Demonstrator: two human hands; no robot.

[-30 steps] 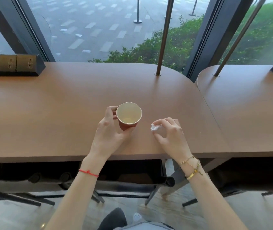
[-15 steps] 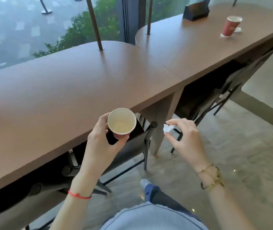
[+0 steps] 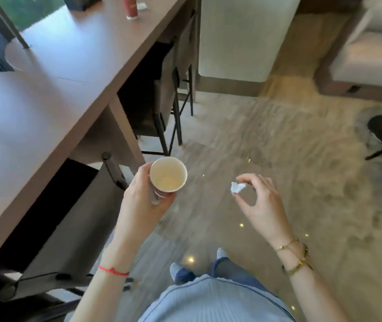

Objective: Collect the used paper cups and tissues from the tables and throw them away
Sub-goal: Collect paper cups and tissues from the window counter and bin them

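Left hand (image 3: 143,201) has its grip wrapped around a paper cup (image 3: 168,174), held upright over the floor just off the worktop (image 3: 52,94) edge. Right hand (image 3: 262,201) pinches a crumpled tissue (image 3: 237,187) between fingertips. Way back on the worktop there's a red cup (image 3: 130,8) with another tissue (image 3: 142,6) just beside it.

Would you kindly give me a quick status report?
Left hand grips empty paper cup. Right hand pinches crumpled white tissue. Red paper cup waits on brown table.
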